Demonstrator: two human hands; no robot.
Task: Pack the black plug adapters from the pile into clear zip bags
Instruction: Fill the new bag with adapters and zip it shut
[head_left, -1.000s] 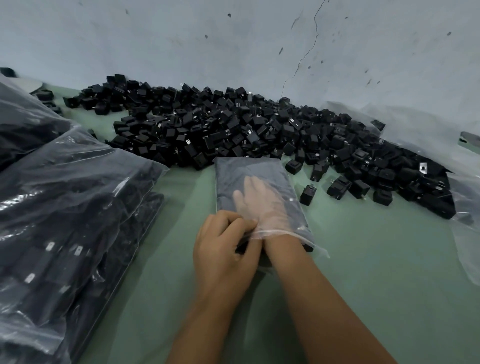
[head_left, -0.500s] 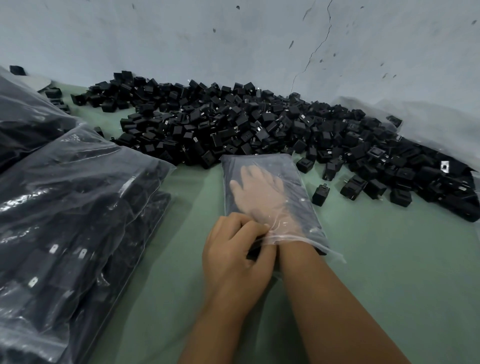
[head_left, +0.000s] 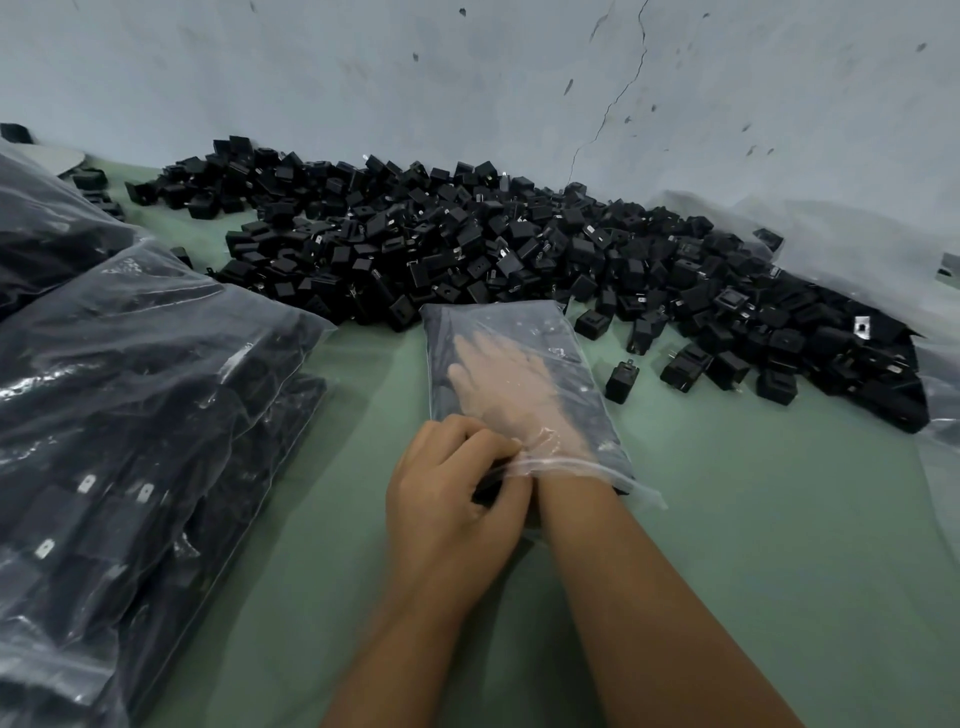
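Head view: right hand (head_left: 506, 379) lies flat w/ straight fingers inside the clear bag (head_left: 566, 338) on the green tabletop (head_left: 779, 519), just in front of the adapter pile (head_left: 519, 249). Left hand (head_left: 452, 493) pinches the bag's open edge. Filled bags (head_left: 130, 405) at left.

The right hand (head_left: 506, 387) now reaches deeper into the clear zip bag (head_left: 561, 338), its fingers spread flatter and further from the left hand (head_left: 452, 493), which pinches the bag's mouth. The bag sits closer to the adapter pile (head_left: 467, 244).
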